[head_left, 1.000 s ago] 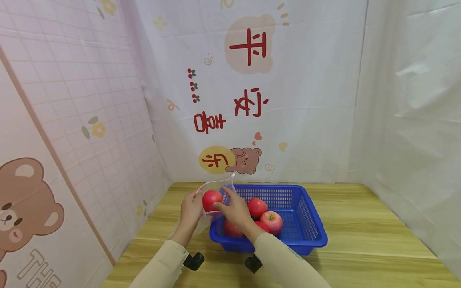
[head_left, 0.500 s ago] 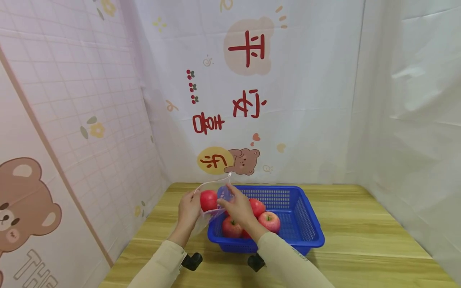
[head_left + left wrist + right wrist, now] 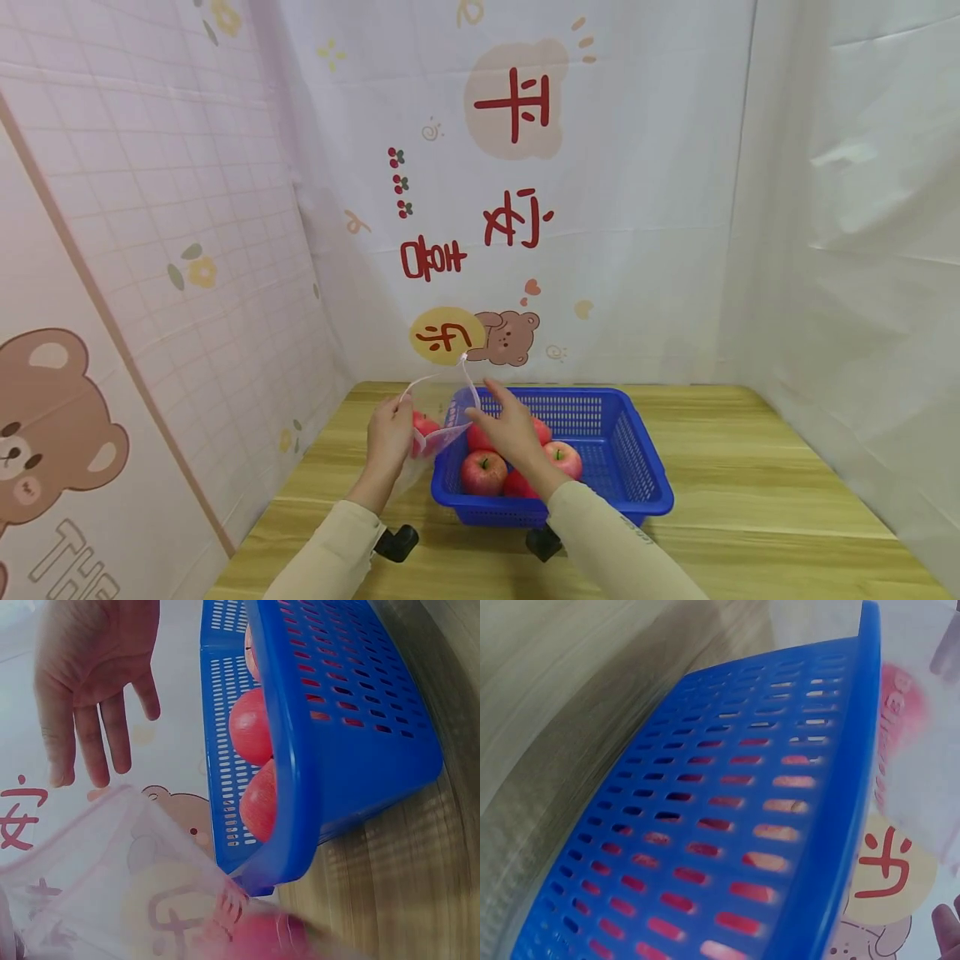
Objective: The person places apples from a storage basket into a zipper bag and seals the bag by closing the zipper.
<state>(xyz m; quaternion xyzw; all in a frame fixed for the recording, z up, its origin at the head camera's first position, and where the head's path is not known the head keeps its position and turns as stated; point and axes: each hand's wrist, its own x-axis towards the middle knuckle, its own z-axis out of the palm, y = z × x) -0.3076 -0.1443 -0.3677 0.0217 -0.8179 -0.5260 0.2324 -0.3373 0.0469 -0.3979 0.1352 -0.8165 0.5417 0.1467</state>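
My left hand (image 3: 390, 433) pinches the rim of a clear zip bag (image 3: 442, 387), whose mouth gapes and whose slider points up. A red apple (image 3: 424, 425) sits inside the bag, partly hidden by the left fingers. Just right of the bag is my right hand (image 3: 516, 429), fingers spread and holding nothing; the left wrist view shows this right hand (image 3: 101, 667) apart from the bag's edge. Beneath it stands a blue plastic basket (image 3: 652, 492) with several red apples, among them one apple (image 3: 483, 473) at the front left and another apple (image 3: 562, 458) further right.
The basket stands on a wood-grain table (image 3: 750, 475). Printed white cloth (image 3: 637, 208) hangs behind and at both sides. Black wrist mounts (image 3: 396, 543) show under the sleeves.
The right hand has let go of the apple and drawn back to the right from the bag's mouth. The apple has sunk lower into the bag. The left hand keeps its grip on the rim.
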